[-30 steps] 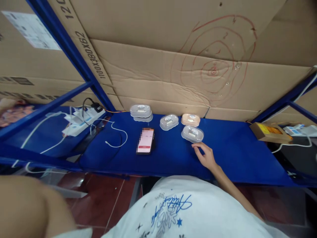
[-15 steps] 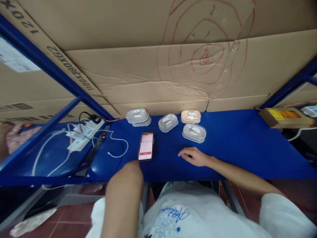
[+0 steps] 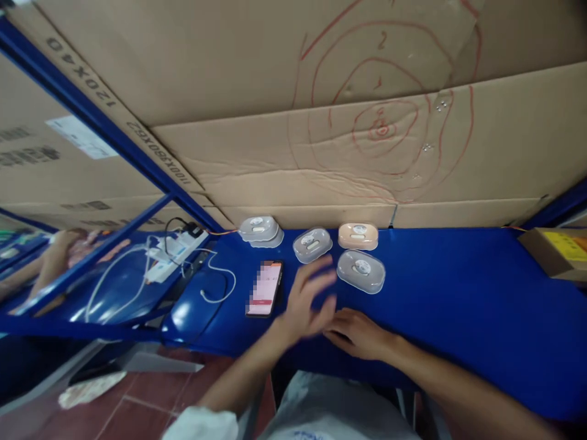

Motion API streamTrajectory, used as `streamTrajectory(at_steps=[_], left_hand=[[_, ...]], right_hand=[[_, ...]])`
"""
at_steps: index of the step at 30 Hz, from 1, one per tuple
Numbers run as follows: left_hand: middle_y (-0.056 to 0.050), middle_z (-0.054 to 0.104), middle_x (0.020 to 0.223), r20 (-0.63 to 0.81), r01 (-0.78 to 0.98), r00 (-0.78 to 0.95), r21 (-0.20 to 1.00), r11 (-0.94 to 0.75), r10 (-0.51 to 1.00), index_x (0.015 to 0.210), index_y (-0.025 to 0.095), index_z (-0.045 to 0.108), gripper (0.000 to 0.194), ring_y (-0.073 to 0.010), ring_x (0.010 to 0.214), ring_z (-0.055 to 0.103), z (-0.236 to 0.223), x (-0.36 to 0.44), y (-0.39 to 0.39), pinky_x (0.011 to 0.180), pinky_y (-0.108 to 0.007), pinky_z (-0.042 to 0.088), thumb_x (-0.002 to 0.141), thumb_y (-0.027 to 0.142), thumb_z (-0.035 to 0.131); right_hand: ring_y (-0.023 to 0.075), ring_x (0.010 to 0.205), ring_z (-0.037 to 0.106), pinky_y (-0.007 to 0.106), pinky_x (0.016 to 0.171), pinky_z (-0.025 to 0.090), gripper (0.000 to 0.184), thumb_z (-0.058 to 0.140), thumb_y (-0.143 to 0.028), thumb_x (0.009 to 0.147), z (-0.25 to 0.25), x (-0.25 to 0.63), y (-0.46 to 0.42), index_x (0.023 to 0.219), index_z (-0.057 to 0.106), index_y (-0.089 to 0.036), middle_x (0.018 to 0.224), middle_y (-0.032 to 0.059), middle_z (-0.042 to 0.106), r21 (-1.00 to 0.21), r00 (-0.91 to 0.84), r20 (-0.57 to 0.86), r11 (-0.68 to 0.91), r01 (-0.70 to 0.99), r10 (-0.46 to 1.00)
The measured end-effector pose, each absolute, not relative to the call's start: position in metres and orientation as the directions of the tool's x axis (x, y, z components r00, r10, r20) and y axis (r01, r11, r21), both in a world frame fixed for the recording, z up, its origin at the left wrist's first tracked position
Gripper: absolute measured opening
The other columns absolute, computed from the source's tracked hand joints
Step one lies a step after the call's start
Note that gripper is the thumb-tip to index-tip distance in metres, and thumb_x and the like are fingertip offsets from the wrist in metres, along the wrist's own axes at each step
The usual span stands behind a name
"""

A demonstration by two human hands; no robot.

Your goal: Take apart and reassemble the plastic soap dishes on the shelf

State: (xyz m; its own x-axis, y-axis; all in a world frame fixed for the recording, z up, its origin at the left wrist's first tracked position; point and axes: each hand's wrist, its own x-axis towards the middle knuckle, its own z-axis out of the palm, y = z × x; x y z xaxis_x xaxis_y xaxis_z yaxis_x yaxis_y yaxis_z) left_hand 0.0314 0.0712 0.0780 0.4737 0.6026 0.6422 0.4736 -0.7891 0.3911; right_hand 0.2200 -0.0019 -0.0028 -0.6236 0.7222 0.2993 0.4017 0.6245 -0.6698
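Observation:
My left hand (image 3: 312,302) is raised over the front of the table, its fingers spread and slightly blurred, with nothing visible in it. It is between the phone (image 3: 265,287) and the nearest grey case (image 3: 361,278). My right hand (image 3: 360,333) rests low on the blue table, its fingers loosely bent and the thumb apart; no object shows in it. Small lidded cases with round stickers lie behind the hands: a grey one (image 3: 305,249), a peach one (image 3: 358,243) and a stacked grey pair (image 3: 259,235). The phone lies face up, its screen lit and partly pixelated.
Left of the phone, a white cable (image 3: 217,296) curls near a white power strip (image 3: 172,253). A blue metal frame (image 3: 137,171) crosses the left side. Cardboard (image 3: 257,146) with red rings stands behind. At the right sits a cardboard box (image 3: 541,253). Another person's arm (image 3: 52,269) shows far left.
My left hand, hidden before, has come into view beside the phone with fingers spread. My right hand sits lower in the frame, close to the left. The camera view has tilted up.

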Motion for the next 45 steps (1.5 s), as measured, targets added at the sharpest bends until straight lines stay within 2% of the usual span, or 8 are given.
streamTrajectory(at_steps=[6, 13, 17, 28, 33, 38, 43, 45], left_hand=[[-0.029, 0.031, 0.176, 0.43, 0.843, 0.242, 0.35, -0.407, 0.87, 0.162, 0.017, 0.047, 0.078, -0.0523, 0.166, 0.024, 0.018, 0.06, 0.138, 0.126, -0.079, 0.024, 0.093, 0.033, 0.08], [-0.019, 0.063, 0.147, 0.349, 0.901, 0.178, 0.318, -0.295, 0.92, 0.14, 0.024, 0.066, 0.052, -0.0395, 0.142, 0.057, 0.017, 0.049, 0.134, 0.126, -0.071, 0.032, 0.093, 0.042, 0.08], [-0.02, 0.052, 0.158, 0.286, 0.873, 0.178, 0.396, -0.285, 0.941, 0.139, 0.023, 0.064, 0.057, -0.0372, 0.148, 0.053, 0.018, 0.044, 0.13, 0.119, -0.054, 0.048, 0.089, 0.039, 0.086], [-0.019, 0.064, 0.147, 0.207, 0.654, 0.172, 0.707, -0.269, 0.963, 0.146, 0.021, 0.05, 0.072, -0.0406, 0.135, 0.062, 0.041, 0.035, 0.126, 0.112, -0.059, 0.052, 0.089, 0.051, 0.083], [-0.023, 0.06, 0.15, 0.29, 0.64, 0.3, 0.645, -0.417, 0.909, 0.145, 0.018, 0.051, 0.069, -0.0434, 0.14, 0.058, 0.038, 0.029, 0.109, 0.112, -0.063, 0.05, 0.091, 0.049, 0.08], [-0.025, 0.058, 0.154, 0.303, 0.657, 0.498, 0.48, -0.582, 0.812, 0.141, 0.018, 0.059, 0.064, -0.0463, 0.139, 0.06, 0.019, 0.015, 0.089, 0.109, -0.065, 0.053, 0.087, 0.045, 0.083], [-0.025, 0.051, 0.16, 0.325, 0.61, 0.585, 0.429, -0.667, 0.743, 0.147, 0.02, 0.058, 0.068, -0.0459, 0.145, 0.055, 0.009, 0.002, 0.086, 0.114, -0.065, 0.053, 0.086, 0.034, 0.086], [-0.025, 0.046, 0.163, 0.333, 0.557, 0.619, 0.452, -0.697, 0.711, 0.149, 0.021, 0.056, 0.07, -0.0454, 0.149, 0.051, 0.006, -0.003, 0.084, 0.118, -0.064, 0.051, 0.087, 0.029, 0.086]], right_hand=[[0.019, 0.089, 0.074, 0.033, 0.085, 0.056, 0.027, 0.05, -0.035, 0.113, -0.006, 0.224, 0.002, 0.105, 0.073, -0.024, 0.096, 0.0047, 0.078, -0.766, -0.544, 0.238, 0.5, 0.403, 0.805], [0.0169, 0.089, 0.075, 0.029, 0.082, 0.057, 0.024, 0.053, -0.034, 0.112, 0.001, 0.226, 0.0, 0.105, 0.074, -0.026, 0.095, 0.0029, 0.077, -0.856, -0.475, 0.169, 0.368, 0.363, 0.863], [0.0158, 0.09, 0.075, 0.026, 0.083, 0.058, 0.021, 0.056, -0.033, 0.111, -0.002, 0.237, -0.001, 0.105, 0.076, -0.028, 0.097, 0.0021, 0.077, -0.928, -0.401, 0.061, 0.2, 0.314, 0.914], [0.031, 0.125, 0.071, 0.053, 0.089, 0.073, 0.046, 0.055, -0.043, 0.109, -0.021, 0.249, 0.011, 0.154, 0.052, -0.047, 0.164, 0.0093, 0.052, -0.992, -0.017, -0.114, -0.113, 0.049, 0.993], [0.0255, 0.131, 0.069, 0.051, 0.105, 0.067, 0.056, 0.059, -0.045, 0.109, -0.02, 0.239, 0.009, 0.161, 0.04, -0.05, 0.174, 0.0068, 0.038, -0.997, -0.005, -0.078, -0.078, -0.018, 0.997], [0.0231, 0.127, 0.069, 0.041, 0.1, 0.066, 0.073, 0.07, -0.051, 0.102, -0.015, 0.234, 0.014, 0.163, 0.032, -0.041, 0.161, 0.0125, 0.049, -0.988, -0.028, 0.005, 0.009, 0.157, 1.0], [0.0178, 0.074, 0.069, 0.039, 0.076, 0.067, 0.055, 0.066, -0.055, 0.103, 0.003, 0.253, 0.033, 0.149, 0.052, -0.026, 0.106, 0.0069, 0.072, -0.78, -0.133, 0.027, 0.104, 0.616, 0.991], [0.0268, 0.098, 0.075, 0.05, 0.093, 0.067, 0.066, 0.069, -0.056, 0.101, 0.007, 0.26, 0.04, 0.156, 0.049, -0.025, 0.119, 0.0125, 0.072, -0.663, -0.226, 0.102, 0.236, 0.711, 0.969]])
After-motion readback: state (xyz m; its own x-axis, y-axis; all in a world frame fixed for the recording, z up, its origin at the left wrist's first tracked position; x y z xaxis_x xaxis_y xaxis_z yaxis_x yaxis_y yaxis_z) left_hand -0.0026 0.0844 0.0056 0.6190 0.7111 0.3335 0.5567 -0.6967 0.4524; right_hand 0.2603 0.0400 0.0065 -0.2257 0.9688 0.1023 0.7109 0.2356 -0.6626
